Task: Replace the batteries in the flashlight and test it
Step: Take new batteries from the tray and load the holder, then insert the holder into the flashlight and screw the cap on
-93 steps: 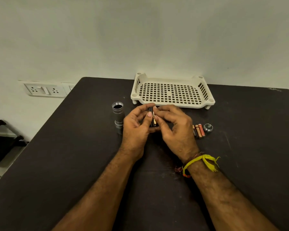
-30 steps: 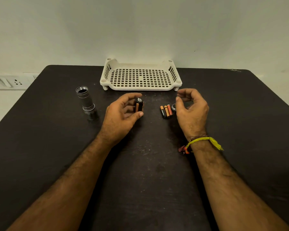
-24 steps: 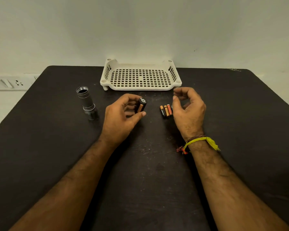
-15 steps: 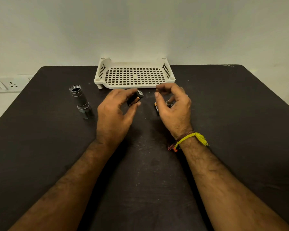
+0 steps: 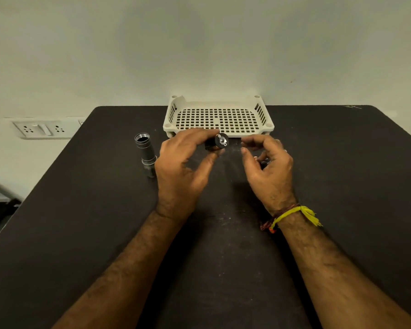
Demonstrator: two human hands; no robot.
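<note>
While pinched, black batt. holder shows metal contact.

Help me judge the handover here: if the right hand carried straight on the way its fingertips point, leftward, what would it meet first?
Most likely the black battery holder pinched in the left hand. The right hand has its curled fingers aimed at the holder's metal-tipped end across bare table. Depth is uncertain from this single view.

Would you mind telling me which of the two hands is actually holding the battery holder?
The left hand pinches the black battery holder. The right hand, with the yellow wrist thread, is open beside it.
</note>
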